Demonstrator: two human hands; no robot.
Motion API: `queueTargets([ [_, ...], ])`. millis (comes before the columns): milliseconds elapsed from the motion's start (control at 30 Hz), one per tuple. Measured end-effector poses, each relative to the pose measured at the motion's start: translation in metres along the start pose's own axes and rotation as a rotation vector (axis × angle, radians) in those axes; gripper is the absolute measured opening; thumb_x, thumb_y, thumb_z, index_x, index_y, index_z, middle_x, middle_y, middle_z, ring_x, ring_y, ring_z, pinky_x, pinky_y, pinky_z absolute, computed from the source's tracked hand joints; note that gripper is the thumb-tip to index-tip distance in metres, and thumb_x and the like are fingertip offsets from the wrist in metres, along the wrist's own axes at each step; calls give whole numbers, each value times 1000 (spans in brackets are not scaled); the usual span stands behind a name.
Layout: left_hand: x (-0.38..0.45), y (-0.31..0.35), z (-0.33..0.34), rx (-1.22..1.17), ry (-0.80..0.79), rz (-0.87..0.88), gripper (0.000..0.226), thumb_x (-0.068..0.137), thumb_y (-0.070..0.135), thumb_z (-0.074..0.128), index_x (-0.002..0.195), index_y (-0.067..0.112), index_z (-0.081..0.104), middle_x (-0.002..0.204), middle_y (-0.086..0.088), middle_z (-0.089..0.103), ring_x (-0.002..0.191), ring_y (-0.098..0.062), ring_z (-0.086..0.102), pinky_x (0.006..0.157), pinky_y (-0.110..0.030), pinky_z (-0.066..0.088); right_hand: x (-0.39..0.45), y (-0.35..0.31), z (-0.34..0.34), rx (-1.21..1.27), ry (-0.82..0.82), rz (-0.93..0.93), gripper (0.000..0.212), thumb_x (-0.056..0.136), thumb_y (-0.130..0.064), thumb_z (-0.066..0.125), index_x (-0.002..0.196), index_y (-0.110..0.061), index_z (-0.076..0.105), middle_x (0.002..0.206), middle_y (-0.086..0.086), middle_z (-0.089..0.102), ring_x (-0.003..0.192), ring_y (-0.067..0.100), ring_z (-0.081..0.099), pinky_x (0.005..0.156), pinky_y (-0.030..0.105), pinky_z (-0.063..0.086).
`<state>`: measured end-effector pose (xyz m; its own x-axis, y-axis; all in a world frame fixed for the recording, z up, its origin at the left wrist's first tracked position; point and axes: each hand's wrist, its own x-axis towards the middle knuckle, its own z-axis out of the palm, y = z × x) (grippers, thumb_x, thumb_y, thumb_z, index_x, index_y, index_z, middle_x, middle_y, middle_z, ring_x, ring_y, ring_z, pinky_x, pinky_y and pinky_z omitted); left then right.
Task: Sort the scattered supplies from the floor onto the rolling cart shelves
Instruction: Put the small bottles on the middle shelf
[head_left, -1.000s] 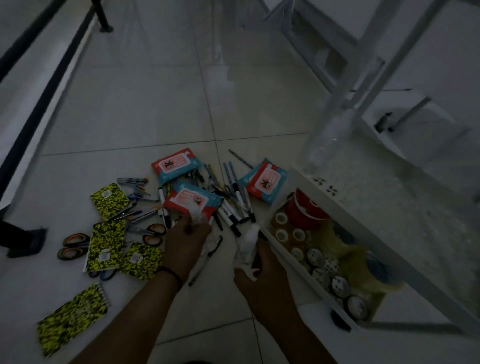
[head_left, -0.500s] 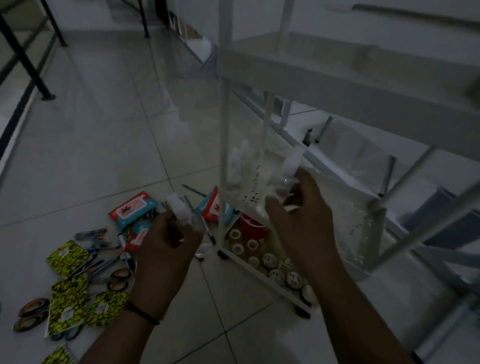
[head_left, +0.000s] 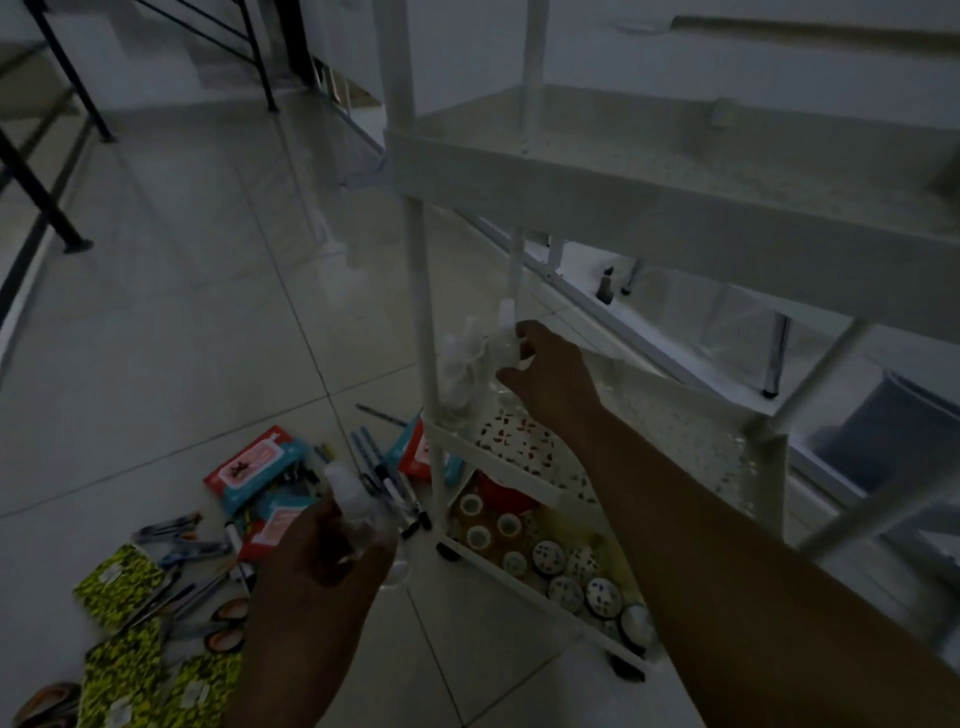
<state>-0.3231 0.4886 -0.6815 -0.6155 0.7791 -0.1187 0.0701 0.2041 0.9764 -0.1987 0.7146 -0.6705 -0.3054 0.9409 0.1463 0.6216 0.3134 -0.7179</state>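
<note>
From the head view, the right arm is stretching forward and up across the rolling cart (head_left: 675, 218), with the forearm crossing the middle shelf (head_left: 670, 415). The right hand (head_left: 550, 369) is curling its fingers round a small clear bottle (head_left: 503, 343) at the shelf's near left corner, beside the white corner post (head_left: 423, 332). That bottle is standing roughly upright, its long axis vertical and its cap pointing up, just beside two more clear bottles (head_left: 460, 364) that are standing on the same shelf. In this dim light I cannot tell whether its base is touching the shelf.

The left arm is coming up from the bottom edge, bent, with the left hand (head_left: 324, 556) hanging low over the floor in front of the cart. Its fingers are wrapping round another clear bottle (head_left: 353, 499), held nearly upright, cap end pointing up and slightly away from the person.

On the tiled floor (head_left: 182, 338) below, wipe packs (head_left: 254, 470), pens (head_left: 384, 478), yellow patterned notebooks (head_left: 122, 670) and scissors (head_left: 223, 623) are lying scattered. The cart's bottom shelf (head_left: 524, 571) is holding tape rolls (head_left: 566, 577) packed close together.
</note>
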Motion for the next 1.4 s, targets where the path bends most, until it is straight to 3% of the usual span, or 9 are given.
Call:
queueTargets([
  [267,6,9,4,-66,5,-59,42,80,6,68,113,24,50,91,7,60,96,-22,54,87,-35,41,5,2,9,99,13,12,33,80,-7,66,112,-8,59,97,7,63,84,18,60,80,34,54],
  [567,16,20,17,13,2,101,38,80,10,69,114,17,53,110,-1,61,104,-21,59,85,-32,46,-29,-10,1,95,4,93,39,92,-14,50,132,-17,49,124,4,56,107,16,55,83,19,40],
  [667,18,32,29,18,-33,206,29,78,11,71,100,26,59,104,5,65,96,-11,62,76,-22,48,-69,-21,-16,175,44,51,33,92,-17,50,124,-21,57,109,-8,56,87,-2,52,72,2,38],
  [767,16,40,47,57,-128,291,36,79,12,71,93,42,56,99,12,67,92,0,63,75,-12,48,-112,-33,-32,242,-175,-84,36,90,-19,54,126,-26,55,112,-17,54,90,-9,51,73,-3,38],
  [933,13,49,72,69,-229,305,42,84,12,66,88,52,54,83,36,65,84,19,59,68,-1,46,-122,-26,-34,273,-186,-79,33,90,-8,58,123,-8,58,120,7,61,91,0,56,78,-3,36],
  [1033,26,43,78,279,-240,413,22,90,26,59,104,42,58,104,25,62,95,10,58,76,1,41,-102,-8,-31,190,52,19,47,87,-26,64,131,-19,50,123,-3,53,101,4,55,89,17,47],
  [1133,40,29,84,664,-258,567,34,92,35,48,114,18,66,114,1,64,104,-13,58,92,-16,38,-70,5,-30,186,192,125,49,87,-20,61,133,-20,45,115,-3,50,108,12,51,88,24,42],
  [1233,47,21,91,915,-266,690,42,83,36,44,93,8,73,89,-8,72,80,-26,69,73,-32,55,-37,10,-24,166,233,133,39,87,-11,58,124,-15,49,98,-6,48,94,14,51,75,21,36],
  [1400,57,22,92,1115,-281,684,45,83,40,39,85,10,72,78,-6,71,70,-24,68,63,-33,56,1,20,3,137,167,107,34,82,-8,58,115,-13,53,103,7,62,94,24,59,76,30,48],
])
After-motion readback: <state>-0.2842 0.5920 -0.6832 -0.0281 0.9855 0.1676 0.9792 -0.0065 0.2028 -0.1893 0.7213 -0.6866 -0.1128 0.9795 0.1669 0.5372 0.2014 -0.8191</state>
